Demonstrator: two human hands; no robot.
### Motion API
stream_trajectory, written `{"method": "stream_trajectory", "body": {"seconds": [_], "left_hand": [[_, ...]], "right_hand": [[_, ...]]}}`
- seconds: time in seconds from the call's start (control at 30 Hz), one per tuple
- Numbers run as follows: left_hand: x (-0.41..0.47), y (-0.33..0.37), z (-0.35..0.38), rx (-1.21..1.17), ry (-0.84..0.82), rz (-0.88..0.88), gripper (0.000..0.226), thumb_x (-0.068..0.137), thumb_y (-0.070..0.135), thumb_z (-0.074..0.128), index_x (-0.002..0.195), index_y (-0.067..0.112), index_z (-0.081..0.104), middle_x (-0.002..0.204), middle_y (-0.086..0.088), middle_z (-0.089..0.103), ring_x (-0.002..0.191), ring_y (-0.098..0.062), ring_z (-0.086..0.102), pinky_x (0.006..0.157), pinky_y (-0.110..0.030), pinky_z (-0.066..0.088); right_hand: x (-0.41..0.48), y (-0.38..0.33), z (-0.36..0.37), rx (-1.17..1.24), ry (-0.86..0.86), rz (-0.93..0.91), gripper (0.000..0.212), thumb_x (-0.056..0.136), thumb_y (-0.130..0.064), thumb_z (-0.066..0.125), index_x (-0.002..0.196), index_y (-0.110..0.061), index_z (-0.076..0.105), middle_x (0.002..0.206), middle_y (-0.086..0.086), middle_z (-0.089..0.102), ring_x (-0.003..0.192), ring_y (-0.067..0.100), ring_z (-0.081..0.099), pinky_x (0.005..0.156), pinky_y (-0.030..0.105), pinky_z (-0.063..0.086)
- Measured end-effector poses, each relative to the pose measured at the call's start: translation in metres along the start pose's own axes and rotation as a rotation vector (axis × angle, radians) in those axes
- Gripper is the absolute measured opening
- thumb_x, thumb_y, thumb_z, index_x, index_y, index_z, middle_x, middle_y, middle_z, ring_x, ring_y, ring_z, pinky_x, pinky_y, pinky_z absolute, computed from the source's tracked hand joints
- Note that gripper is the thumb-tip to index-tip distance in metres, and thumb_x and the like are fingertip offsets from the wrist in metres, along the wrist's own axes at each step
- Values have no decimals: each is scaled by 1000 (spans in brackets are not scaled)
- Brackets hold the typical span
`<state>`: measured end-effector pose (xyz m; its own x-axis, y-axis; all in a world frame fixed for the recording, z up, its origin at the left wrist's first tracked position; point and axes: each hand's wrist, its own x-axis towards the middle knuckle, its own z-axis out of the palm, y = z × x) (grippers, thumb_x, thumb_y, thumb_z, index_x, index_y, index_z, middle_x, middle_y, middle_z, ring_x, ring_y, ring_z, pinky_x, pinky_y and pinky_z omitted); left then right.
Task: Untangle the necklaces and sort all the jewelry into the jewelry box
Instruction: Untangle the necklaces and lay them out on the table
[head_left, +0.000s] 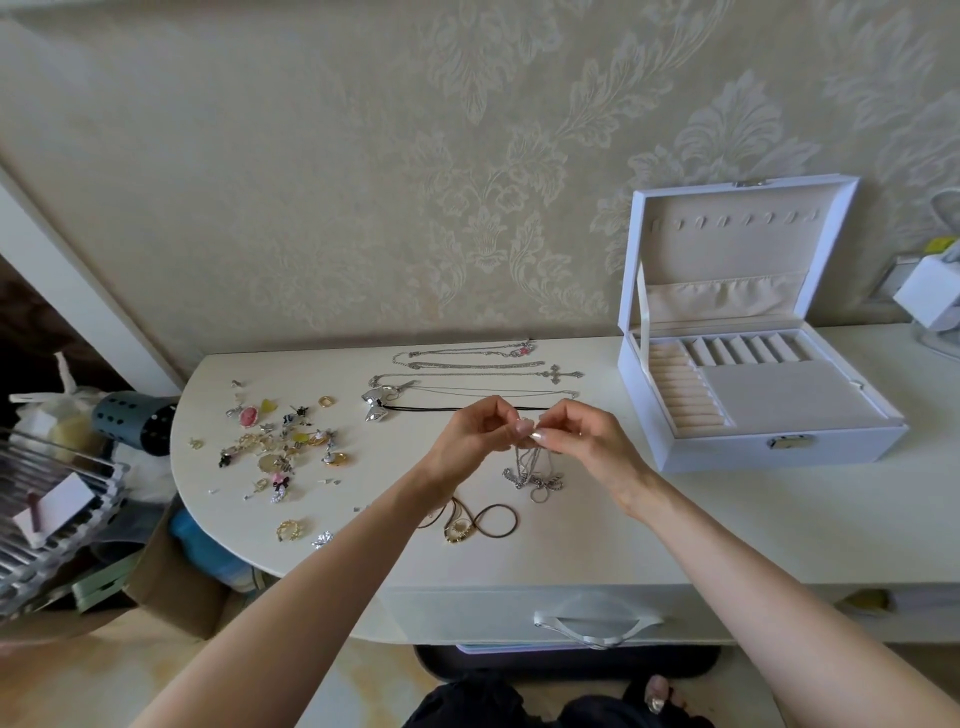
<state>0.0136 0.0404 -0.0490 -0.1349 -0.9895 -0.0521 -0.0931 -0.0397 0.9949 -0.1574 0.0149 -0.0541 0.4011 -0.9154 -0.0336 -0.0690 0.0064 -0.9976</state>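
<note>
Your L hand (475, 434) and R hand (587, 441) meet mid-counter (727, 519), raised, fingertips nearly touching. Both grips pinch the tangled silver chains (535, 475); the knot hangs below, its lower end on the counter. Jewelry box (779, 452) sits back-right, lid open against the wall. Straightened necklaces (467, 366) lie in rows behind your hands. Small-piece pile (280, 447) is left, near the rounded edge. Brown cord necklace (493, 522) is near the front edge. Bare counter in front of the box, right of your R forearm.
</note>
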Motion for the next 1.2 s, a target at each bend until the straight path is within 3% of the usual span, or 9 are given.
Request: {"method": "stream_trajectory", "body": {"seconds": [0.1, 0.3, 0.5, 0.6, 0.7, 0.8, 0.9, 1.0, 1.2], "left_hand": [[-1, 2, -1, -42, -25, 23, 11, 86, 3, 63, 82, 7, 53, 76, -5, 66, 75, -10, 65, 71, -15, 47], [-1, 2, -2, -19, -42, 51, 14, 81, -2, 67, 82, 6, 55, 80, -9, 64, 79, -15, 63, 78, -21, 50], [0, -1, -5, -72, -45, 48, 13, 84, -3, 63, 86, 8, 56, 83, -10, 68, 85, -20, 66, 85, -29, 51], [1, 0, -7, -164, -58, 6, 13, 80, -2, 60, 88, 8, 56, 81, -8, 65, 82, -24, 66, 90, -37, 52], [1, 2, -7, -218, -62, -56, 18, 73, 2, 52, 90, 8, 55, 77, -7, 59, 68, -20, 60, 75, -32, 54], [-1, 4, -6, -171, -78, -78, 21, 72, 5, 54, 93, 10, 55, 79, -4, 60, 61, -12, 50, 63, -23, 43], [-2, 5, -5, -46, -100, -59, 16, 78, 10, 64, 92, 14, 57, 83, -7, 56, 61, -7, 45, 62, -22, 36], [-2, 6, -3, 43, -71, -21, 2, 88, 12, 63, 86, 13, 61, 73, 1, 58, 57, -6, 40, 58, -20, 30], [-1, 12, -3, 27, -18, -25, 27, 94, 27, 54, 70, 15, 53, 63, 3, 48, 58, -10, 39, 59, -22, 32]], "right_hand": [[1, -2, -2, 18, 21, -21, 11, 85, -1, 62, 77, -8, 59, 74, 4, 64, 72, 7, 62, 71, 16, 47], [3, -5, -3, 88, 79, -25, 12, 81, 5, 62, 76, -4, 56, 80, 12, 64, 78, 18, 61, 78, 29, 51], [2, -8, -4, 112, 5, -49, 21, 69, -1, 66, 87, -11, 62, 75, 2, 61, 73, 9, 58, 71, 19, 48], [3, -8, -5, 106, 12, -60, 26, 75, 9, 65, 90, -12, 63, 76, 3, 59, 74, 9, 56, 72, 18, 47], [3, -10, -5, 96, 24, -81, 29, 76, 13, 61, 91, -11, 64, 77, 5, 58, 74, 10, 56, 74, 21, 48], [4, -12, -4, 97, 22, -95, 28, 77, 14, 60, 92, -10, 64, 78, 5, 57, 72, 11, 57, 72, 22, 50], [4, -14, -4, 110, 16, -93, 23, 80, 10, 61, 94, -7, 64, 77, 5, 56, 65, 14, 55, 64, 22, 48], [3, -14, -5, 112, 4, -82, 18, 82, 7, 62, 95, -5, 64, 76, 5, 55, 57, 15, 49, 56, 24, 44], [2, -13, -3, 45, -32, -32, 11, 84, -5, 65, 95, -3, 65, 65, 7, 49, 51, 12, 43, 51, 21, 38]]}}
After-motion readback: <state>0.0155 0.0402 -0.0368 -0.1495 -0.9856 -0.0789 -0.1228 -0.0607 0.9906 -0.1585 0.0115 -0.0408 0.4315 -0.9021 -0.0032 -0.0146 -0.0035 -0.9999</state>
